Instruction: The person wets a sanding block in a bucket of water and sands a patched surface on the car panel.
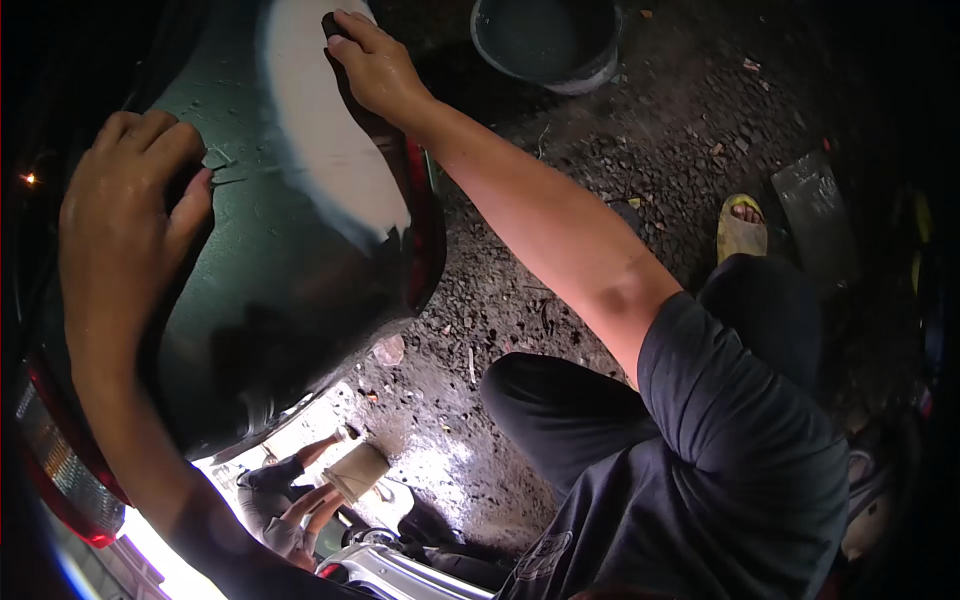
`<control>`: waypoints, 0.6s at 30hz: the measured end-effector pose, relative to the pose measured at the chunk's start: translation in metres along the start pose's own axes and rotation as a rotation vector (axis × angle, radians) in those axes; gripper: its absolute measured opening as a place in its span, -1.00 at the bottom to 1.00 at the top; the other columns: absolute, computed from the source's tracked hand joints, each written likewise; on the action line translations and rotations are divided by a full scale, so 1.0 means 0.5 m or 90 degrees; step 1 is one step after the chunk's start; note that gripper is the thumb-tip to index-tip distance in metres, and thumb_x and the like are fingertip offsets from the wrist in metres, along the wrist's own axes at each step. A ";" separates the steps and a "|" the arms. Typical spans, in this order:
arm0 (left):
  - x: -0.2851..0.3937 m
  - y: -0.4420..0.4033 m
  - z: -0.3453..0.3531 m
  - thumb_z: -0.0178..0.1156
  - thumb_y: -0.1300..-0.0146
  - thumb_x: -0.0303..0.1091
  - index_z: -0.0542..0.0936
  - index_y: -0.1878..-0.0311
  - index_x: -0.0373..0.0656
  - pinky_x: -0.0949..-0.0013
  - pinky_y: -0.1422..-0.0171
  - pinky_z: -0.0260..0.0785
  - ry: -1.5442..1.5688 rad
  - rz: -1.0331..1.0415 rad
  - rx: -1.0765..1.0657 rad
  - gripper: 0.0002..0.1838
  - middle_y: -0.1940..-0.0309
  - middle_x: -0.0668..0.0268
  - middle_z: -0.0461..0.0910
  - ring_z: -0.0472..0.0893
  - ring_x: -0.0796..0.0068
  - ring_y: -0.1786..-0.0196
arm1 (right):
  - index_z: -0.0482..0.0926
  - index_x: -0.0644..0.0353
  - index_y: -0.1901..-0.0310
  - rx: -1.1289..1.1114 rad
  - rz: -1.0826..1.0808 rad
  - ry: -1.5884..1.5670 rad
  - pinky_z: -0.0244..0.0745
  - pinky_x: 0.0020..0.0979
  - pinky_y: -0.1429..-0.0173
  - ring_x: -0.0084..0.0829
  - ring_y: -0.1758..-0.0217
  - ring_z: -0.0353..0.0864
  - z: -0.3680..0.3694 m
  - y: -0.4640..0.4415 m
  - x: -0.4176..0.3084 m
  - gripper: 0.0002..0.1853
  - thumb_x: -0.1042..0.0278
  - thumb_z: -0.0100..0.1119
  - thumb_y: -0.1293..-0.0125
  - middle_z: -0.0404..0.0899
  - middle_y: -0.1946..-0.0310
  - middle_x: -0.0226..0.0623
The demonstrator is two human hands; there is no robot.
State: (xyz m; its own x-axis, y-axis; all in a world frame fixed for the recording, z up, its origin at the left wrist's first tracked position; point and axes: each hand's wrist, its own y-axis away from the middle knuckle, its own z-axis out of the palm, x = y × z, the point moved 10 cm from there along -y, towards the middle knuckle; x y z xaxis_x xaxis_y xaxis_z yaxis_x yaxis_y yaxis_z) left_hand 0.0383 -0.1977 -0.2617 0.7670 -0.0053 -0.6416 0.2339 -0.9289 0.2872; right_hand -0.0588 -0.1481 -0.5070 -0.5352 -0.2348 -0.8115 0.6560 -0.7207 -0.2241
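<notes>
A dark green car body panel (300, 310) with water drops on it fills the left side. Along its right part runs a pale, smooth patch (325, 130) with a feathered edge. At the far end of that patch, my right hand (375, 65) is closed round a small dark block (331, 26), pressed to the surface; most of the block is hidden under my fingers. My left hand (135, 205) rests on the panel further left, fingers bent and thumb apart. Its fingertips are partly hidden, and I see nothing held in it.
A dark bucket (545, 45) stands on gravelly ground beyond the car. Red tail lights (75, 460) edge the panel. My yellow slipper (742, 228) is at right, near a flat dark sheet (815, 215). Below, another person (275, 500) handles a beige container (357, 472).
</notes>
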 end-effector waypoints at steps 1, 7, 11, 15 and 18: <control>-0.006 0.001 0.004 0.38 -0.15 -0.38 0.57 0.24 -0.20 0.10 -0.01 0.44 0.005 0.004 0.003 -0.80 0.25 0.28 0.59 0.58 0.17 0.08 | 0.44 0.29 -0.43 0.022 -0.012 0.023 0.18 -0.27 -0.63 -0.01 -0.61 0.28 0.002 0.019 -0.002 -0.44 0.16 0.13 -0.52 0.33 -0.50 0.17; -0.010 -0.005 0.004 0.38 -0.14 -0.37 0.56 0.24 -0.21 0.10 -0.02 0.43 -0.005 0.003 -0.009 -0.79 0.25 0.28 0.58 0.57 0.17 0.08 | 0.37 0.18 -0.51 -0.031 -0.056 0.079 0.00 -0.09 -0.70 0.05 -0.70 0.03 0.022 0.272 -0.085 -0.43 0.32 0.16 -0.51 0.10 -0.61 0.16; -0.009 0.000 0.004 0.37 -0.15 -0.38 0.57 0.24 -0.21 0.11 -0.03 0.43 -0.004 0.015 0.002 -0.81 0.24 0.28 0.58 0.57 0.17 0.07 | 0.43 0.25 -0.44 0.005 -0.011 0.006 0.15 -0.15 -0.64 0.12 -0.59 0.26 0.007 0.051 -0.020 -0.45 0.19 0.10 -0.51 0.31 -0.49 0.22; -0.009 0.004 -0.001 0.37 -0.16 -0.38 0.58 0.27 -0.21 0.12 -0.03 0.44 0.000 0.007 -0.001 -0.82 0.24 0.27 0.58 0.57 0.18 0.06 | 0.39 0.20 -0.49 0.008 -0.053 0.111 0.10 -0.07 -0.66 0.14 -0.64 0.16 0.020 0.188 -0.063 -0.45 0.23 0.07 -0.53 0.17 -0.58 0.19; -0.008 0.003 -0.003 0.40 -0.14 -0.36 0.58 0.28 -0.20 0.13 -0.04 0.44 -0.006 0.005 -0.007 -0.80 0.24 0.28 0.58 0.58 0.19 0.05 | 0.41 0.20 -0.48 -0.024 -0.085 0.057 0.02 -0.08 -0.70 0.11 -0.67 0.12 0.016 0.320 -0.102 -0.46 0.28 0.10 -0.52 0.14 -0.60 0.16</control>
State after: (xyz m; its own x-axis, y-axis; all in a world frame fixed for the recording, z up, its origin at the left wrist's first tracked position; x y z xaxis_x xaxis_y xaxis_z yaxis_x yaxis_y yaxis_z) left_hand 0.0366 -0.1985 -0.2578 0.7631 -0.0160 -0.6461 0.2344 -0.9248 0.2998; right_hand 0.0689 -0.2568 -0.4971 -0.5713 -0.0783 -0.8170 0.6019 -0.7167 -0.3522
